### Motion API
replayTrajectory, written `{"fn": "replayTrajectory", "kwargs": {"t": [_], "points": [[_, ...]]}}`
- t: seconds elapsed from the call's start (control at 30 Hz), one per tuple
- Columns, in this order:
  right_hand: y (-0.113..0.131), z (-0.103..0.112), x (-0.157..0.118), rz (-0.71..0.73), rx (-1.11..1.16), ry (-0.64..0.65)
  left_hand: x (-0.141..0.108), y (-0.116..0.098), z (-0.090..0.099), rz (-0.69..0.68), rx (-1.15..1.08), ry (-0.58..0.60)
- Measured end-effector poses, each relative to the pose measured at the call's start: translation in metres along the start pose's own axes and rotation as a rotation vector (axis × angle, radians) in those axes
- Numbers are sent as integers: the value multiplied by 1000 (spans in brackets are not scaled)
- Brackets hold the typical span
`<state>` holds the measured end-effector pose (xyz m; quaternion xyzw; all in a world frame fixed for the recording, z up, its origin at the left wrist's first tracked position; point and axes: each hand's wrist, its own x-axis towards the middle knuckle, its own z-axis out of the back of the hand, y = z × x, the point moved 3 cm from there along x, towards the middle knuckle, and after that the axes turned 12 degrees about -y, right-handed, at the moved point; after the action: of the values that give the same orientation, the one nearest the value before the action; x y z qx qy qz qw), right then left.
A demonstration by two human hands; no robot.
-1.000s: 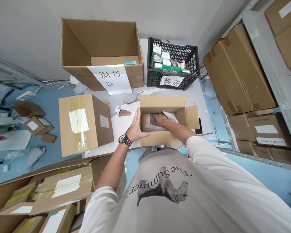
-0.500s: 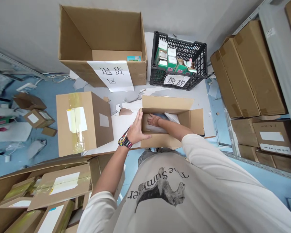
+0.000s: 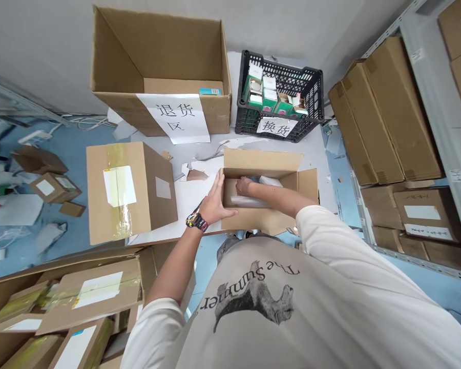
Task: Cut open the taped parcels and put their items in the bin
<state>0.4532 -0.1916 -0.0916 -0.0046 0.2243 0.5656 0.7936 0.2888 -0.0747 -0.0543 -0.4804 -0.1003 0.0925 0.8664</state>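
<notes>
An open cardboard box (image 3: 267, 220) stands at the table's front edge with its flaps folded outward. My left hand (image 3: 213, 202) lies against its left end, fingers stretched along the wall and thumb apart over the near flap. Inside the box is my right hand (image 3: 244, 186), fingers curled down; what they hold, if anything, is hidden. Pale wrapped contents (image 3: 249, 201) show below that hand. Right of it, a white flat piece (image 3: 270, 181) lies in the box, partly covered by my forearm.
A taped carton (image 3: 117, 197) stands left on the white table (image 3: 192, 202). Behind are a large open carton (image 3: 182, 48) and a black crate (image 3: 309, 97) holding small green-and-white boxes. Shelved cartons (image 3: 401, 107) line the right; a box of parcels (image 3: 100, 287) sits lower left.
My right hand's fingers, spread flat inside the box before, are now curled, and the hand has shifted slightly. My left hand stays against the box. The view has shifted a little.
</notes>
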Motion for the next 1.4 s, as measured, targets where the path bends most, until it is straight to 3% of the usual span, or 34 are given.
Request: {"fn": "replayTrajectory", "kwargs": {"t": [0.13, 0.3, 0.37, 0.6, 0.8, 0.93, 1.03, 1.17, 1.23, 1.33, 1.4], "points": [[-14, 31, -32, -115, 111, -146, 2, 4, -2, -10, -22, -1], [-28, 91, -94, 81, -192, -28, 7, 7, -1, -31, -34, 3], [-29, 116, -116, 75, -249, -67, 8, 8, -1, -28, -25, 4], [-34, 189, -176, -150, -120, -497, 11, 10, 2, -14, 3, 20], [-59, 237, -227, -250, 203, -1039, 16, 0, 10, 2, 128, 37], [-70, 246, -246, -296, 400, -1154, 28, -31, 29, -49, 236, -60], [-72, 244, -247, -275, 569, -1115, 46, -63, 37, -91, 26, -139], [-72, 240, -236, -237, 787, -1074, 66, -95, 24, 55, -394, 19], [-76, 235, -229, -286, 868, -1132, 68, -103, 15, 173, -494, 69], [-78, 217, -225, -446, 1012, -1258, 63, -110, 7, 279, -631, -24], [-70, 192, -225, -555, 1172, -1242, 57, -114, 3, 307, -719, -97]]}}
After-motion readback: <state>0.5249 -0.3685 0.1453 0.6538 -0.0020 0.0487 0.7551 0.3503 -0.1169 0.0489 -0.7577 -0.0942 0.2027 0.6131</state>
